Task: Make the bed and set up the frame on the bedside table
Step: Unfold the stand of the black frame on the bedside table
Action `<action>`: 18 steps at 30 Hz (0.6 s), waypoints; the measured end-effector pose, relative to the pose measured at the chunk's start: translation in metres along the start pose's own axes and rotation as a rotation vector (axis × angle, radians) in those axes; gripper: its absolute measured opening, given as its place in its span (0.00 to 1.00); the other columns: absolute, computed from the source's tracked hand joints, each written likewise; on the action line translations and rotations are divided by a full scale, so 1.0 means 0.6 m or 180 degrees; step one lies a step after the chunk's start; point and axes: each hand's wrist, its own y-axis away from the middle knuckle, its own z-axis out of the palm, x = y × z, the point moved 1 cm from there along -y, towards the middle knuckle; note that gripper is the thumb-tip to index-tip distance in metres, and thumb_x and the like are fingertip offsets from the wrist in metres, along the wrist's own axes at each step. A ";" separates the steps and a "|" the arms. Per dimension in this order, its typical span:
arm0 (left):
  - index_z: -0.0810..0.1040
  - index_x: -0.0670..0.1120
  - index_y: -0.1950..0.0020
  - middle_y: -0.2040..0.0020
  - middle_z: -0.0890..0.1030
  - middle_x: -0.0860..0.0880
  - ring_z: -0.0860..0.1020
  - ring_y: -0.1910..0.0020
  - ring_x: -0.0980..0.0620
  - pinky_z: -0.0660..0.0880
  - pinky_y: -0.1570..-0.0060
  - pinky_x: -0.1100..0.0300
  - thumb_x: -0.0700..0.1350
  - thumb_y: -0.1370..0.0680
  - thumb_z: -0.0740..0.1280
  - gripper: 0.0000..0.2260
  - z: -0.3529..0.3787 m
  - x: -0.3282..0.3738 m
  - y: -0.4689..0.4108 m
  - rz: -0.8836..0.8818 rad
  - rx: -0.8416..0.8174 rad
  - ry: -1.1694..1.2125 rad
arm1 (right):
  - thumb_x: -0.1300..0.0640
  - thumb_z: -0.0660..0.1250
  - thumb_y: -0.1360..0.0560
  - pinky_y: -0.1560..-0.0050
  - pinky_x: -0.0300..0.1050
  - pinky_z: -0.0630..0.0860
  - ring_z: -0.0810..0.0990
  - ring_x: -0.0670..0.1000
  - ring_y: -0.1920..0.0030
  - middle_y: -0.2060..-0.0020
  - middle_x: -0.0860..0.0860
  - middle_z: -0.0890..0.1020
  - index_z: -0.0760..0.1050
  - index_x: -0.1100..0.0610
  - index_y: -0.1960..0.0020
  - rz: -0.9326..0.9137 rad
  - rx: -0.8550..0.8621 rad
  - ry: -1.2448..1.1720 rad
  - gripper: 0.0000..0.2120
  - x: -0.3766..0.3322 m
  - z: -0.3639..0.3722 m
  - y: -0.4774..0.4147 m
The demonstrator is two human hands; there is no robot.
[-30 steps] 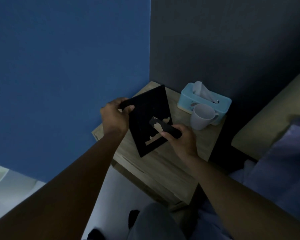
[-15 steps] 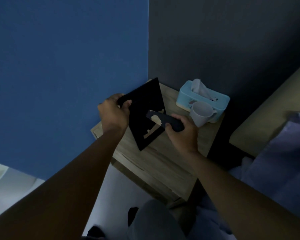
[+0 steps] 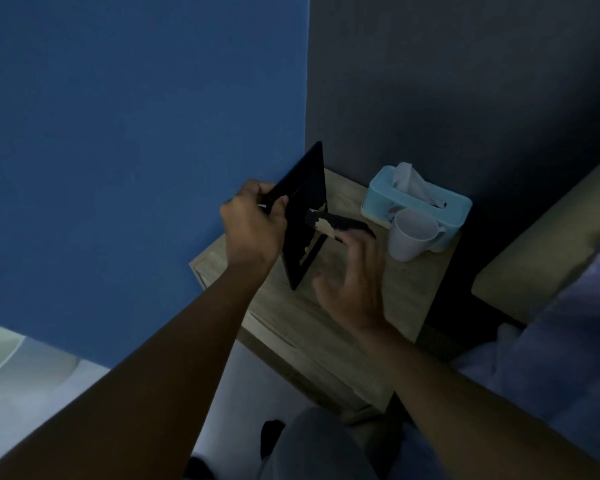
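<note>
Dim and blurry here: the right hand smears, fingers spread, fingertips at the stand. Left hand clamps the frame at its 9 o'clock edge. It stands over the table, tilted, long axis from 12 to 6.

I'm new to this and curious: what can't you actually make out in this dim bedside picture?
- Frame: front faces away, picture unseen.
- Right hand: motion-blurred; contact with the stand unclear.
- Bed: cut by the right edge.
- Mug: hides part of the tissue box.
</note>
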 end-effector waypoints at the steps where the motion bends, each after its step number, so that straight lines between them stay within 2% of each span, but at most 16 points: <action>1: 0.81 0.43 0.50 0.59 0.83 0.50 0.82 0.62 0.56 0.80 0.62 0.65 0.42 0.24 0.72 0.05 0.003 0.002 0.002 -0.0020 0.0013 0.0033 | 0.48 0.69 0.30 0.38 0.52 0.74 0.70 0.50 0.35 0.34 0.53 0.71 0.69 0.53 0.29 0.0005 -0.0209 -0.0052 0.31 -0.009 0.005 0.009; 4: 0.80 0.43 0.52 0.60 0.82 0.50 0.81 0.63 0.56 0.80 0.63 0.63 0.42 0.24 0.71 0.04 0.014 0.014 0.012 -0.0074 0.0064 0.0110 | 0.42 0.68 0.25 0.38 0.47 0.76 0.70 0.44 0.34 0.31 0.50 0.72 0.67 0.50 0.25 0.0229 -0.0726 -0.0154 0.31 -0.015 0.027 0.020; 7: 0.80 0.43 0.53 0.59 0.82 0.51 0.81 0.63 0.57 0.80 0.62 0.65 0.42 0.24 0.72 0.04 0.019 0.027 0.018 -0.0104 0.0032 0.0201 | 0.41 0.62 0.20 0.35 0.47 0.76 0.76 0.48 0.32 0.31 0.53 0.77 0.68 0.55 0.25 0.0041 -0.0669 -0.0211 0.28 -0.012 0.038 0.013; 9: 0.80 0.44 0.52 0.59 0.83 0.51 0.81 0.61 0.59 0.79 0.61 0.68 0.42 0.25 0.72 0.04 0.019 0.035 0.020 -0.0100 -0.0064 0.0296 | 0.49 0.60 0.17 0.42 0.39 0.79 0.82 0.50 0.42 0.39 0.56 0.82 0.70 0.58 0.26 -0.0070 -0.0597 -0.0115 0.23 -0.010 0.037 0.007; 10: 0.80 0.44 0.52 0.59 0.82 0.52 0.81 0.61 0.59 0.80 0.60 0.68 0.42 0.25 0.73 0.05 0.019 0.038 0.020 -0.0095 -0.0124 0.0350 | 0.53 0.61 0.17 0.49 0.32 0.77 0.84 0.49 0.50 0.46 0.57 0.84 0.71 0.60 0.27 -0.0116 -0.0521 -0.0040 0.21 -0.013 0.033 0.005; 12: 0.79 0.45 0.51 0.60 0.81 0.53 0.82 0.60 0.57 0.82 0.58 0.61 0.43 0.27 0.74 0.08 0.021 0.041 0.018 -0.0123 -0.0251 0.0449 | 0.59 0.61 0.18 0.63 0.27 0.67 0.76 0.43 0.67 0.62 0.54 0.80 0.76 0.63 0.34 -0.0102 -0.0290 0.0065 0.15 -0.019 0.026 0.004; 13: 0.78 0.45 0.50 0.60 0.80 0.53 0.82 0.60 0.57 0.82 0.58 0.59 0.44 0.27 0.75 0.10 0.023 0.044 0.017 -0.0121 -0.0317 0.0495 | 0.61 0.62 0.18 0.67 0.27 0.63 0.70 0.39 0.71 0.67 0.50 0.76 0.78 0.64 0.40 -0.0045 -0.0182 0.0085 0.11 -0.020 0.024 0.003; 15: 0.79 0.44 0.47 0.59 0.81 0.52 0.81 0.59 0.58 0.81 0.56 0.63 0.50 0.29 0.77 0.16 0.026 0.048 0.015 -0.0014 -0.0433 0.0549 | 0.64 0.64 0.20 0.73 0.27 0.62 0.66 0.35 0.74 0.70 0.45 0.71 0.78 0.66 0.48 0.0109 0.0008 0.0062 0.07 -0.019 0.021 -0.002; 18: 0.79 0.47 0.42 0.57 0.82 0.54 0.80 0.56 0.62 0.77 0.56 0.72 0.60 0.28 0.73 0.22 0.025 0.044 0.007 0.0009 -0.0591 0.0477 | 0.64 0.64 0.20 0.70 0.24 0.65 0.70 0.35 0.73 0.69 0.48 0.76 0.79 0.65 0.48 0.0223 0.0188 -0.0067 0.06 -0.012 0.015 -0.010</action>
